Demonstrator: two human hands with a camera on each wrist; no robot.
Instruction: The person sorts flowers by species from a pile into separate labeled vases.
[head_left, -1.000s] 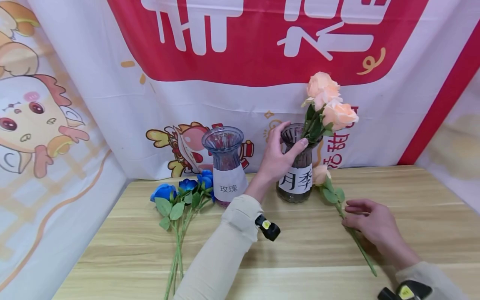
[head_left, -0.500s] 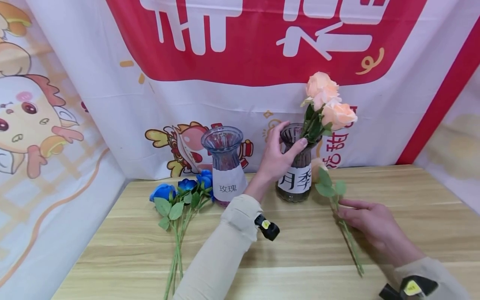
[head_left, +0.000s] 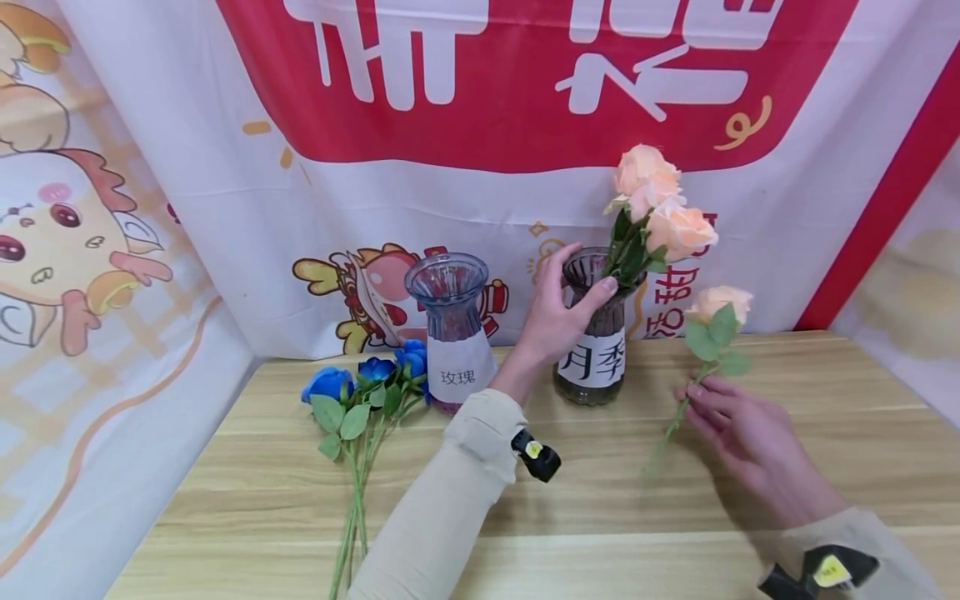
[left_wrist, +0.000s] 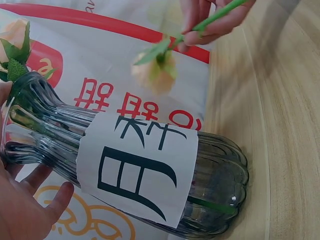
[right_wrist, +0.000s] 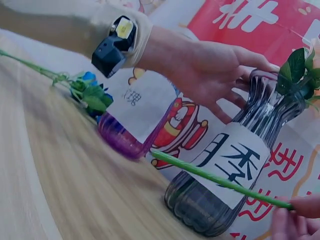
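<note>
My left hand [head_left: 553, 321] grips the flared neck of the dark glass vase [head_left: 589, 393] with a white paper label, thumb and fingers about its rim. Peach roses [head_left: 678, 231] stand in that vase, leaning right over the rim. To its right, my right hand [head_left: 753, 446] pinches the stem of a single peach rose [head_left: 720, 306], held up off the table with its bloom upward. The right wrist view shows the bare green stem [right_wrist: 215, 180] running from the fingertips across the front of the vase. In the left wrist view the lifted bloom [left_wrist: 155, 72] is blurred.
A bluish-purple glass vase [head_left: 447, 279] with a white label stands left of the gripped one, no flowers in it. Beside it several blue roses [head_left: 327, 384] lie on the wooden table [head_left: 585, 517], stems toward the front. A printed cloth [head_left: 525, 200] hangs behind.
My right hand has taken the peach rose by its stem and lifted it off the table, turning the bloom up and to the right. My left hand stays on the vase.
</note>
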